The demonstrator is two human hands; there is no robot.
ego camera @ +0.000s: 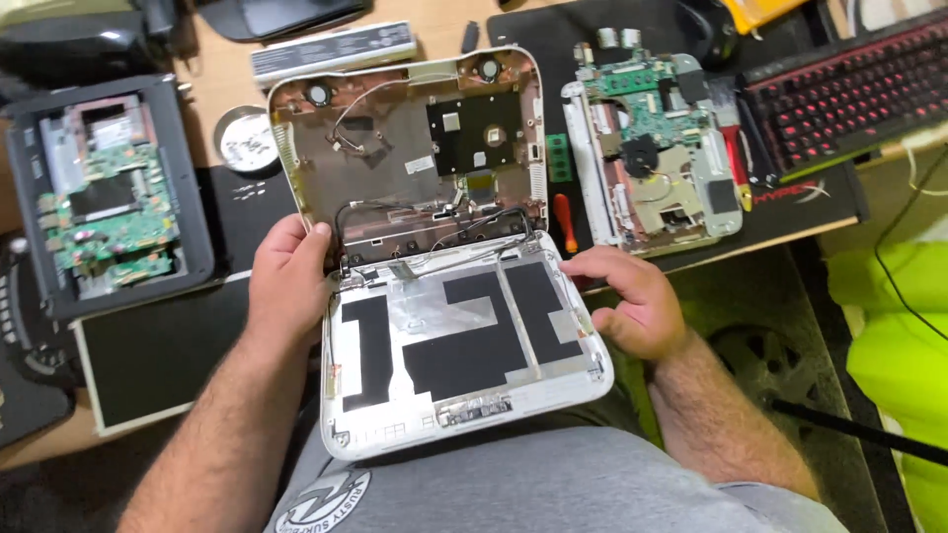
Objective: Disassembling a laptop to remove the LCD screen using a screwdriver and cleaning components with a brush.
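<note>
Left hand: gripping the left hinge corner of the small white plastic laptop shell, thumb up at the hinge and fingers curled round the edge, so it is bracing the two halves where they join.

Right hand: resting on the right edge of the shell near the other hinge, fingers bent and loosely closed against the rim, steadying that side rather than lifting anything.

Laptop shell: lying open across the person's lap and the desk edge; the near half, lined with silver foil and black tape patches, is sitting on the grey shorts, while the far half, an emptied base tray with loose thin wires, is leaning back onto the desk.

Why so: held at both hinges, the flimsy halves are staying aligned and the wires crossing the hinge are not being strained.

Right of it: a stripped chassis with a green circuit board, parked close by; a red-handled screwdriver lying between the two.

Left of it: a dark casing holding another green board; a round metal tin beside the shell's far corner.

Far right: a black keyboard with red-lit keys, well apart.
</note>
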